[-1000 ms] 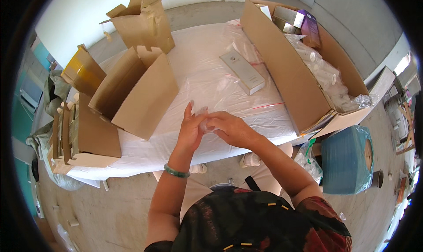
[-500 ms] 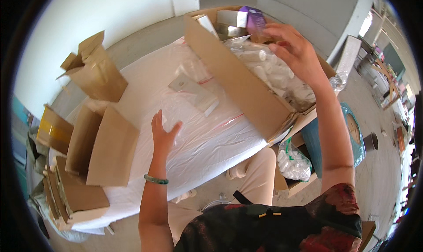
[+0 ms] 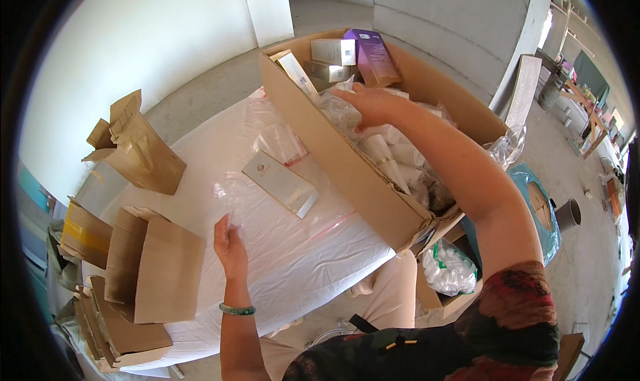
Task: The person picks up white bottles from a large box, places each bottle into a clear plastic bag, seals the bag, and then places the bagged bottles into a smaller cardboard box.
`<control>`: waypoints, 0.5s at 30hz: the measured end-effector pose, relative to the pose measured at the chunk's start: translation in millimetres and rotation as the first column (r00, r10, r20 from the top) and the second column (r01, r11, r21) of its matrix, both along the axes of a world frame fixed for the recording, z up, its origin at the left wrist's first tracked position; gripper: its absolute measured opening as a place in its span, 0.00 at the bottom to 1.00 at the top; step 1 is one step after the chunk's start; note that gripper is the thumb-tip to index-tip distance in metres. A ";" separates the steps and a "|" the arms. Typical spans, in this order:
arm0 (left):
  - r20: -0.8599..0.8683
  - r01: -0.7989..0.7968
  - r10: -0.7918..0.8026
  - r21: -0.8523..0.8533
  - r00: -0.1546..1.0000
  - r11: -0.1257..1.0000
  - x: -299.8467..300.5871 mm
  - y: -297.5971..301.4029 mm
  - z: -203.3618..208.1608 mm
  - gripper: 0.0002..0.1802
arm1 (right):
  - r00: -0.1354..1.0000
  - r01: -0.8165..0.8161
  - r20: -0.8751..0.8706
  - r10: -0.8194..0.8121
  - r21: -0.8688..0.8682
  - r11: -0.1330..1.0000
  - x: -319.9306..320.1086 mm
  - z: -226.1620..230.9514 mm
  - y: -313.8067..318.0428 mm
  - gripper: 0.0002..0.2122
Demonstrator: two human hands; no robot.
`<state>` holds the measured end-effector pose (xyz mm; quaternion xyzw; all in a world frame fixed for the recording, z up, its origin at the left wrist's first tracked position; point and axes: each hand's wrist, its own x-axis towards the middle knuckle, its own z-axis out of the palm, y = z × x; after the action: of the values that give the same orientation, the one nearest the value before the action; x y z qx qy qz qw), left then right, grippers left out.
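Observation:
My left hand [image 3: 231, 249] is closed at the fingertips on a clear plastic bag [image 3: 230, 193] lying on the white-covered table. My right hand [image 3: 373, 106] reaches into a large open cardboard box [image 3: 347, 156], its fingers apart and touching crumpled clear plastic wrapping [image 3: 341, 114] near the box's left wall. Below that hand lie several white tubes [image 3: 387, 160] among plastic. A flat silver-grey carton [image 3: 281, 182] rests on the table between my left hand and the big box. More clear bags [image 3: 277, 141] with red zip edges lie beside it.
Inside the big box's far end stand a purple carton [image 3: 375, 58] and small white-and-silver cartons [image 3: 333, 51]. Open brown boxes [image 3: 170, 268] line the table's left side, with a tall one [image 3: 143, 151] behind. A bag of white pieces [image 3: 452, 268] sits in a lower box at right.
My right hand has come down and left into the big box, onto the plastic wrapping. My left hand has lowered and its spread fingers have closed on the clear bag. The view has shifted.

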<state>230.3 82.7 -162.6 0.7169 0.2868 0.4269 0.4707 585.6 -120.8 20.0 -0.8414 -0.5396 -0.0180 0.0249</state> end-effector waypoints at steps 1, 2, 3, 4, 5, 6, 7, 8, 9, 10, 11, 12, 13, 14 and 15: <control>0.054 0.009 -0.001 -0.138 0.999 0.990 -3.0 -5.0 11.4 0.15 | 0.996 -0.001 0.085 0.000 0.008 1.000 5.7 -9.6 3.7 0.29; 0.096 0.030 -0.018 -0.130 0.995 0.991 -3.3 -10.3 22.3 0.15 | 0.994 0.013 0.112 -0.011 -0.020 1.000 13.3 -16.1 4.6 0.24; 0.136 0.042 -0.025 -0.121 0.990 0.992 -5.4 -16.4 34.9 0.15 | 0.990 0.018 0.138 -0.011 -0.048 0.999 19.4 -19.7 7.4 0.18; 0.181 0.067 -0.046 -0.116 0.983 0.991 -2.2 -24.0 45.0 0.15 | 0.985 0.038 0.169 -0.024 -0.081 0.996 29.1 -22.3 3.7 0.13; 0.185 0.088 -0.071 -0.087 0.980 0.992 1.3 -31.5 54.3 0.15 | 0.987 0.001 0.157 -0.007 0.039 0.999 45.7 -23.3 -3.0 0.10; 0.189 0.108 -0.096 -0.051 0.977 0.993 5.0 -38.7 66.1 0.16 | 0.989 -0.036 0.149 0.011 0.166 0.986 67.3 -21.5 -12.4 0.08; 0.191 0.122 -0.116 -0.019 0.975 0.992 6.2 -44.6 74.3 0.17 | 0.989 -0.075 0.142 0.035 0.286 0.955 70.5 -17.2 -18.2 0.06; 0.192 0.126 -0.117 -0.034 0.974 0.992 7.2 -50.2 81.3 0.17 | 0.998 -0.045 0.060 0.026 0.358 0.933 74.5 -11.8 -27.8 0.06; 0.189 0.118 -0.108 -0.046 0.976 0.992 4.2 -54.8 88.7 0.18 | 0.999 -0.018 -0.027 0.033 0.428 0.904 63.1 7.9 -33.2 0.05; 0.189 0.119 -0.107 -0.058 0.976 0.991 3.8 -59.9 97.3 0.19 | 0.993 0.053 -0.116 0.008 0.509 0.859 52.7 25.3 -39.3 0.04; 0.189 0.134 -0.121 -0.054 0.974 0.990 2.4 -64.6 106.7 0.19 | 0.979 0.125 -0.204 -0.006 0.575 0.808 43.1 40.0 -42.6 0.04; 0.190 0.151 -0.139 -0.053 0.972 0.987 3.5 -70.1 116.9 0.20 | 0.965 0.165 -0.261 0.006 0.628 0.760 38.0 52.2 -48.4 0.06; 0.191 0.169 -0.156 -0.049 0.969 0.984 4.8 -72.3 122.4 0.20 | 0.949 0.208 -0.315 0.022 0.676 0.707 33.5 62.9 -53.9 0.07; 0.201 0.172 -0.157 -0.062 0.967 0.983 6.0 -71.7 122.7 0.20 | 0.929 0.252 -0.366 0.044 0.717 0.650 30.0 69.5 -57.5 0.08; 0.212 0.176 -0.157 -0.071 0.964 0.982 7.2 -70.3 123.3 0.21 | 0.911 0.267 -0.403 0.089 0.740 0.617 26.5 73.3 -60.3 0.09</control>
<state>237.5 12.5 -39.3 0.6687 0.1941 0.4445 0.5636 612.1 -181.1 93.3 -0.7570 -0.4167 -0.0791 0.4971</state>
